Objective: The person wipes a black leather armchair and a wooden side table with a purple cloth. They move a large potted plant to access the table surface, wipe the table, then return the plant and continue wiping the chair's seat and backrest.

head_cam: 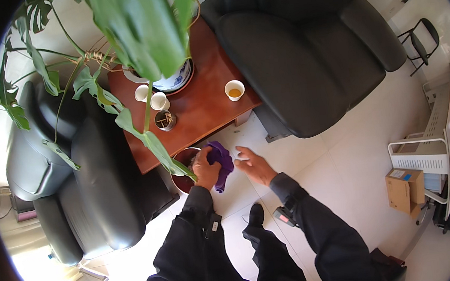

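My left hand [206,169] grips a crumpled purple cloth [221,161] in front of the wooden table's near edge. Under and beside that hand stands a round dark-red bin [183,182], partly hidden by the hand and a leaf. To the right of the cloth, my right hand [254,165] is held over the floor with its fingers apart and nothing in them. On the reddish wooden table [210,113] are two white paper cups [160,101] beside a metal tin of cigarette butts [165,120]. Another paper cup [235,90] with amber liquid stands farther right.
A large potted plant [139,30] in a blue-and-white pot [175,78] spreads leaves over the table and near my left hand. Black leather sofas stand left [102,186] and right [282,60]. At the far right are a cardboard box [404,191] and a white metal rack [420,157].
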`<action>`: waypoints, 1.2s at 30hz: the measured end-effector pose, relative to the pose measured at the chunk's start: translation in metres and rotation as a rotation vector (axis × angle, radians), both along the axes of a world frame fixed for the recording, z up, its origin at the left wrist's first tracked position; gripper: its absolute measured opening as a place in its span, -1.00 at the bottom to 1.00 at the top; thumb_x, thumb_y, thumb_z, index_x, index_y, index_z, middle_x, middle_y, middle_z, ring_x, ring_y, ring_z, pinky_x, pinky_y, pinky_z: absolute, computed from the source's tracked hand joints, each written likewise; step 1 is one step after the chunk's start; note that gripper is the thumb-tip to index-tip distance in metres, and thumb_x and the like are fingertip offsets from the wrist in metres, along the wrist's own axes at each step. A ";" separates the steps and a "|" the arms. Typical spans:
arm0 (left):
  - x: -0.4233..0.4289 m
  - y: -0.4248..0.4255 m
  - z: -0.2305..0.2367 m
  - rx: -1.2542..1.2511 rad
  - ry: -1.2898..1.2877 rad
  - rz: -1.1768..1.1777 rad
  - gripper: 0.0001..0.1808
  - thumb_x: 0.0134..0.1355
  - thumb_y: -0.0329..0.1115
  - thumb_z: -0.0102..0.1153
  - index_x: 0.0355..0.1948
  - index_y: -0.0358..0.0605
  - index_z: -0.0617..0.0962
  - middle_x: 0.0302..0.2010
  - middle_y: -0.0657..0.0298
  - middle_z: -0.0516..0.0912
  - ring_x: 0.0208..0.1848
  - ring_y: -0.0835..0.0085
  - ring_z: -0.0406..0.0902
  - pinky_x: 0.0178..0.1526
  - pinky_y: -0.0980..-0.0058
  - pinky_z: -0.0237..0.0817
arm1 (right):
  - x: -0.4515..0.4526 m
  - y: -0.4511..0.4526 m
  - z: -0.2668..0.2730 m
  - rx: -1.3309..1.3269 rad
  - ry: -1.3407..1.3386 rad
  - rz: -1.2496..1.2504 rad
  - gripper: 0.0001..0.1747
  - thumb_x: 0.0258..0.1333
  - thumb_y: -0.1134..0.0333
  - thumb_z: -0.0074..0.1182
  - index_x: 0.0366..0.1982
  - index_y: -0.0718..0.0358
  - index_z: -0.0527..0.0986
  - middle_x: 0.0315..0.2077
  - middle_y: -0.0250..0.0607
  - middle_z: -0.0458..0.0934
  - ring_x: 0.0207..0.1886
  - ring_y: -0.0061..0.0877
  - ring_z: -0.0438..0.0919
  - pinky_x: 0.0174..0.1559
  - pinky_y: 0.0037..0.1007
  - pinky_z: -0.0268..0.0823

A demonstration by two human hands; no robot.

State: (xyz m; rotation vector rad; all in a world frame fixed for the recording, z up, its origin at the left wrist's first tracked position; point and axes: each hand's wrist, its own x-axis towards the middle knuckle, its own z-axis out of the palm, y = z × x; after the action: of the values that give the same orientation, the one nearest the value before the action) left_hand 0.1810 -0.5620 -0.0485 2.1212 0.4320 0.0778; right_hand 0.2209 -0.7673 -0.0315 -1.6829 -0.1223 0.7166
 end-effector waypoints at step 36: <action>0.092 0.066 -0.039 0.397 0.221 0.001 -0.46 -0.01 -0.54 0.22 0.08 -0.15 0.51 0.01 -0.06 0.47 0.07 -0.15 0.46 0.12 0.08 0.36 | 0.201 0.029 -0.003 -0.568 -0.560 0.085 -0.04 -0.01 0.47 0.35 0.39 0.27 0.11 0.20 0.12 0.37 0.15 0.01 0.48 0.17 -0.19 0.39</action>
State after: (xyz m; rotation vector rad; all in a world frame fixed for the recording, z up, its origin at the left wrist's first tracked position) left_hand 0.2734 -0.4959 -0.0876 2.5329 0.5868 -0.0780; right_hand 0.4218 -0.7386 -0.0344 -2.4081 -0.4158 0.3316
